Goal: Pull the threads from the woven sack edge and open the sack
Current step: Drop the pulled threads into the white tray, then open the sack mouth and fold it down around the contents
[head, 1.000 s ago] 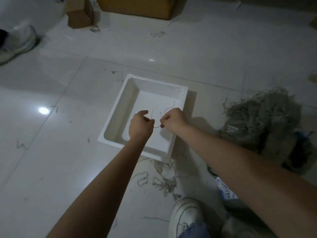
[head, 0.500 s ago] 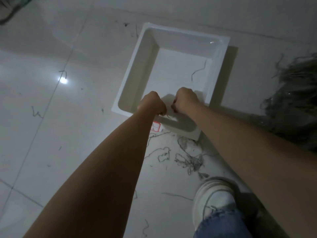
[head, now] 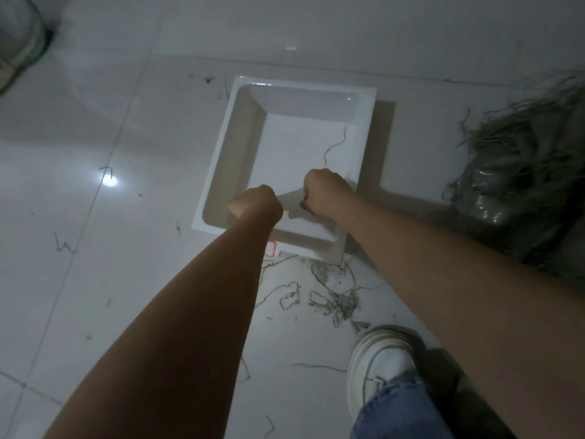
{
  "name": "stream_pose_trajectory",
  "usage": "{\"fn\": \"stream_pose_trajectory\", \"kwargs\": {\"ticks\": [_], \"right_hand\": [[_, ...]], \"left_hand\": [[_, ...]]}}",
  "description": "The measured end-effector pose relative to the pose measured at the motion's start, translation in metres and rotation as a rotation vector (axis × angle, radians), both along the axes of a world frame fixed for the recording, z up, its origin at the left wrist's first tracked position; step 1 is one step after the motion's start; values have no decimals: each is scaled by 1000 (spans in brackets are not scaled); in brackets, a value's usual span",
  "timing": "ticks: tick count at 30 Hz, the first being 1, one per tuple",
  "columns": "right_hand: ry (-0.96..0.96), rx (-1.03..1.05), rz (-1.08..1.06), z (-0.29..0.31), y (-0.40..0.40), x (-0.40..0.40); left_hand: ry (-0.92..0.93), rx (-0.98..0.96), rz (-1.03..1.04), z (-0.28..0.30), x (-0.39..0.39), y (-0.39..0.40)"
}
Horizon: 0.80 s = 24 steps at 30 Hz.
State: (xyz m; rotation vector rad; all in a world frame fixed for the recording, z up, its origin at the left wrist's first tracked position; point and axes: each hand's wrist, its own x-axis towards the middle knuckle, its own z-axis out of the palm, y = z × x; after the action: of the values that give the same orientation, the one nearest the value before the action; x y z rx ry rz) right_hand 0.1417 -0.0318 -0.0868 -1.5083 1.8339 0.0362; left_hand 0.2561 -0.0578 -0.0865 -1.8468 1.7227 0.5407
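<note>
The frayed woven sack [head: 522,172] lies bunched on the floor at the right, with loose threads sticking out of it. Neither hand touches it. Both hands hover over the near end of a white tray [head: 218,147]. My left hand [head: 256,205] is a closed fist with the thumb out to the left, and I see nothing in it. My right hand [head: 326,194] is closed too, and a short dark bit of thread shows at its fingertips. One pulled thread [head: 335,144] lies curled on the tray's bottom.
Pulled threads [head: 332,299] are scattered on the tiled floor just in front of the tray. My white shoe [head: 380,359] and jeans leg are at the lower right. Another person's shoe [head: 19,42] is at the top left corner.
The thread held between both hands a second ago now lies in the tray. My hands have drawn back to the tray's near edge and moved slightly apart. The view has tilted down.
</note>
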Motion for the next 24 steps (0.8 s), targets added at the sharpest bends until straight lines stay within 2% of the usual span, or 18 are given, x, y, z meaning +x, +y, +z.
{"fn": "stream_pose_trajectory", "kwargs": {"ticks": [3, 7, 14, 18, 21, 24], "right_hand": [[-51, -65, -47, 25, -3, -18], [-101, -57, -72, 72, -4, -52], [95, -64, -63, 154, 20, -128], [236, -155, -252, 176, 52, -183], [282, -206, -494, 179, 80, -230], [260, -170, -775, 174, 111, -273]], "left_hand": [[60, 67, 32, 21, -13, -7], [132, 67, 11, 55, -44, -8], [248, -7, -152, 121, -119, 6], [386, -31, -258, 147, -167, 23], [492, 6, -320, 155, -203, 42], [530, 38, -399, 154, -234, 62]]}}
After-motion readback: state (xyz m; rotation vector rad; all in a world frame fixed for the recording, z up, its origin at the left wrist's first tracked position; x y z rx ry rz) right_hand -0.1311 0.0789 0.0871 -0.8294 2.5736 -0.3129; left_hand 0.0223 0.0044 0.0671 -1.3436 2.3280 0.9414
